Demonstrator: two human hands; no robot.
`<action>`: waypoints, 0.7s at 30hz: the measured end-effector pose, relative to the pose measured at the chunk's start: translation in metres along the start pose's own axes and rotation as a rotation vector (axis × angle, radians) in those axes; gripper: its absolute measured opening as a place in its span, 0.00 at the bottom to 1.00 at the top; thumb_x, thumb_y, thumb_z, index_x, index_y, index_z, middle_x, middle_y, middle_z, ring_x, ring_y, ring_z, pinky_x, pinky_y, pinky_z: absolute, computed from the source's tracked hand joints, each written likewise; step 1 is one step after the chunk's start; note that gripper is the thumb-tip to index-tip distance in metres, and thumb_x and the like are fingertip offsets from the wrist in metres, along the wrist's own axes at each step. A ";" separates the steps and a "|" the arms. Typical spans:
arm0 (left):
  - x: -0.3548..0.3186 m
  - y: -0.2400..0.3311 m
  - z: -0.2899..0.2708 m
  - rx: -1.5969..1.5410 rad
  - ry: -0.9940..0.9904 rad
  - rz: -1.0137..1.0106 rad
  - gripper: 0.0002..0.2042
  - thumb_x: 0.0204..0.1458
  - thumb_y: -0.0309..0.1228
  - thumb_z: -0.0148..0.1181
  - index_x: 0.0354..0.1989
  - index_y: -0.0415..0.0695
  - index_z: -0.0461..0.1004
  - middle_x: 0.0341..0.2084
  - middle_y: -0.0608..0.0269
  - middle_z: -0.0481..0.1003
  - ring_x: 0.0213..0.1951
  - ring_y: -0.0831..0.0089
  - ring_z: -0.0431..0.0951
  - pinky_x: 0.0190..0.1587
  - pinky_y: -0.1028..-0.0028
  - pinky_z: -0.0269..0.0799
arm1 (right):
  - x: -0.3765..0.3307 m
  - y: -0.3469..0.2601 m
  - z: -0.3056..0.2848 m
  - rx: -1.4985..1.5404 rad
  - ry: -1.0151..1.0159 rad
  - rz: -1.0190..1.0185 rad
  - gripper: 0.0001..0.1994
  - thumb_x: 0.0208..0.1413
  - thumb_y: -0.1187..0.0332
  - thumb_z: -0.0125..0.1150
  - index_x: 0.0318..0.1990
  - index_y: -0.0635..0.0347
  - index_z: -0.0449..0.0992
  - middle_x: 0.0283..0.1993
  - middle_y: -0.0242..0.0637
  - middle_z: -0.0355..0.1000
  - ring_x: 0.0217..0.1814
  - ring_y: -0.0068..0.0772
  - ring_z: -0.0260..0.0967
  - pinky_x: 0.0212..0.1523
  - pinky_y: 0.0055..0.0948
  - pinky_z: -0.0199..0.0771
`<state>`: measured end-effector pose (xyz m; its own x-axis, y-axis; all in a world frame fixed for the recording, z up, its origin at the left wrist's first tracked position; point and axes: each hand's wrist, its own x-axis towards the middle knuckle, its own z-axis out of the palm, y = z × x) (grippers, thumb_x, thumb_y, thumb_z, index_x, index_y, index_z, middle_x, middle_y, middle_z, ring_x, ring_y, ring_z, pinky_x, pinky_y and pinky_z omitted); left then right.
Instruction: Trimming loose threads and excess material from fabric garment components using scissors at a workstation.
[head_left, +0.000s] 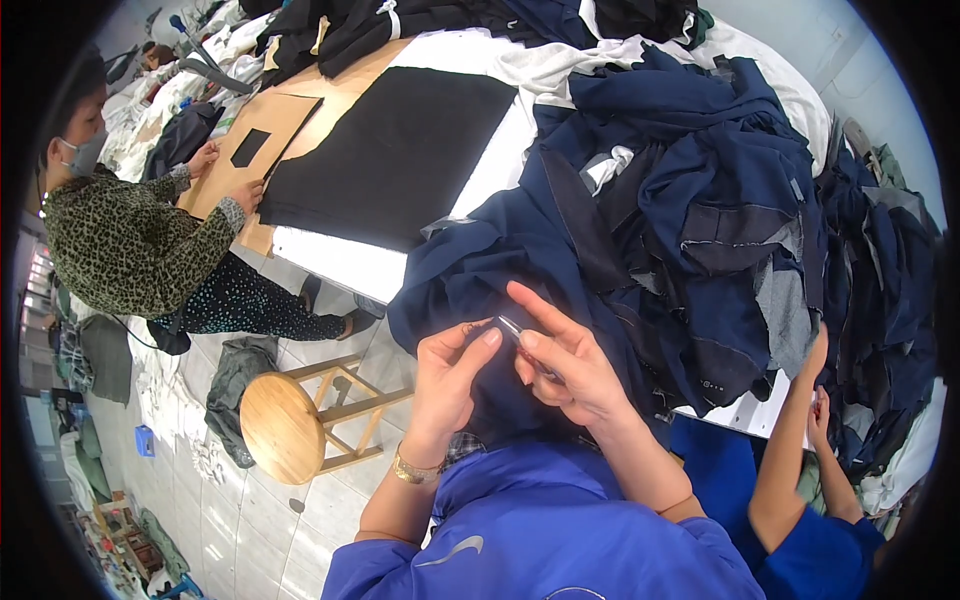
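Observation:
In front of my chest, both hands meet over a heap of navy blue garments. My right hand is closed round small metal thread snips, its index finger stretched away from the others. The snips' silvery tips point toward my left thumb. My left hand is closed in a pinch, thumb against fingers, right by those tips. Whatever lies between its fingertips is too small to make out. Dark navy cloth hangs just behind and below both hands.
A wooden stool stands on the tiled floor at left. Across the white table, a masked person handles a brown board beside flat black cloth. At lower right, another person's arms reach into the garments.

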<state>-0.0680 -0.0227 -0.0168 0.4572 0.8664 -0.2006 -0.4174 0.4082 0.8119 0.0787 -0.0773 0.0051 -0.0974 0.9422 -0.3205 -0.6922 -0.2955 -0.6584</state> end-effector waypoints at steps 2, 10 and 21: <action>0.001 0.002 0.001 0.018 -0.008 0.000 0.06 0.53 0.22 0.53 0.36 0.36 0.76 0.31 0.61 0.77 0.32 0.81 0.76 0.36 0.83 0.71 | 0.001 -0.001 0.001 -0.005 0.002 -0.005 0.26 0.58 0.70 0.51 0.64 0.53 0.54 0.21 0.31 0.66 0.10 0.07 0.45 0.10 0.11 0.40; 0.003 0.001 0.003 0.038 -0.048 -0.045 0.06 0.53 0.23 0.54 0.36 0.36 0.76 0.31 0.63 0.77 0.32 0.82 0.74 0.37 0.83 0.69 | 0.006 -0.008 0.002 0.011 0.017 -0.045 0.26 0.58 0.71 0.51 0.64 0.54 0.54 0.22 0.30 0.66 0.10 0.07 0.45 0.10 0.11 0.40; 0.002 0.008 -0.002 -0.167 -0.048 -0.126 0.08 0.53 0.24 0.54 0.40 0.36 0.75 0.33 0.62 0.77 0.34 0.79 0.75 0.38 0.81 0.70 | 0.000 -0.004 0.003 -0.033 0.009 -0.016 0.25 0.58 0.70 0.52 0.64 0.54 0.55 0.21 0.30 0.66 0.11 0.07 0.45 0.11 0.11 0.41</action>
<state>-0.0714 -0.0172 -0.0120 0.5496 0.7923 -0.2649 -0.4772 0.5580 0.6789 0.0798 -0.0760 0.0098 -0.0799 0.9455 -0.3158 -0.6694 -0.2856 -0.6858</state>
